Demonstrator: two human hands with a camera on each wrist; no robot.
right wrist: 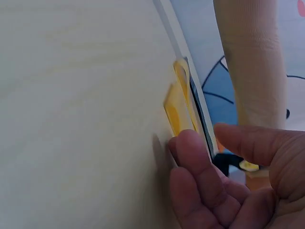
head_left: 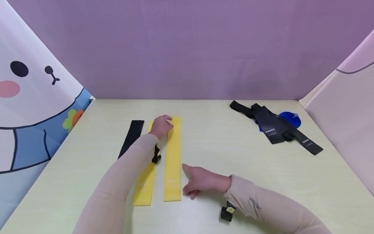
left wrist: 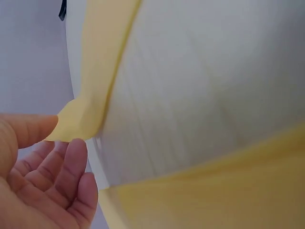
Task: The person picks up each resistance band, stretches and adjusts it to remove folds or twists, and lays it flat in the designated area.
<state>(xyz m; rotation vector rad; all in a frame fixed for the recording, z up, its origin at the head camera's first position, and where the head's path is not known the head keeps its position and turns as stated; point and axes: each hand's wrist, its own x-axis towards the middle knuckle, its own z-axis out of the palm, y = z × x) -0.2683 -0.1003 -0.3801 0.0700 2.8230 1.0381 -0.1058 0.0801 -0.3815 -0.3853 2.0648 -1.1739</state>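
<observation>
Across the lower part of the head view extends a pale worktop point(head_left: 210, 139), bounded behind by a purple backdrop point(head_left: 187, 48) and at left by a printed panel point(head_left: 35, 107). A left sleeve point(head_left: 117, 182) and a right sleeve point(head_left: 274, 206) reach over it from the near side. Next in size, a pile of black bands point(head_left: 266, 125) lies at the far right, with a blue item point(head_left: 293, 121) partly beneath it. The right-hand yellow band point(head_left: 173, 156) is located just left of the worktop's middle, its long axis running from the near side toward the backdrop. Left of it, apart and slightly slanted, lies a second yellow band point(head_left: 143, 191), partly hidden by the left sleeve; farther left is a single black band point(head_left: 132, 135), also partly hidden. The right hand point(head_left: 204, 179) is just beside the right-hand yellow band's near half, on its right; fingers lightly bent, thumb apart, nothing held, contact not confirmed. The left hand point(head_left: 161, 126) pinches that band's far end between thumb and fingers, the end curling up from the worktop. Governing relation, as judged: the band lies lengthwise between the hands, its ungripped near end closer to the right hand. Smallest noted: pale print point(head_left: 170, 181) near that end, illegible.
</observation>
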